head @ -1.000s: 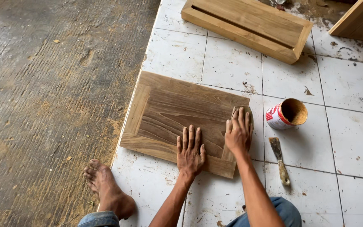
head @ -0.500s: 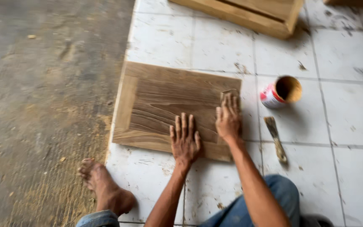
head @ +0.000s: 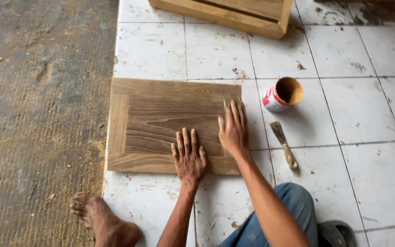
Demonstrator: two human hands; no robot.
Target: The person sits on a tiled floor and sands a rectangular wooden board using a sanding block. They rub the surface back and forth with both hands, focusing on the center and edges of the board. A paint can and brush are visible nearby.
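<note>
A flat wooden panel (head: 161,119) with a framed edge lies on the white tiled floor (head: 362,151). My left hand (head: 189,158) rests palm down on the panel's near edge, fingers spread, holding nothing. My right hand (head: 232,130) presses flat on the panel's right end with its fingers close together. Whatever lies under its palm is hidden.
An open can (head: 282,95) with brown contents stands just right of the panel, with a small brush (head: 284,144) lying below it. A wooden frame piece (head: 225,11) lies at the top. Rough concrete (head: 37,114) borders the tiles on the left. My bare foot (head: 101,219) is at the bottom.
My right hand has slid along the panel's right end. A small brown sheet showed under its fingertips earlier and is now covered. The left hand stayed put and the view shifted.
</note>
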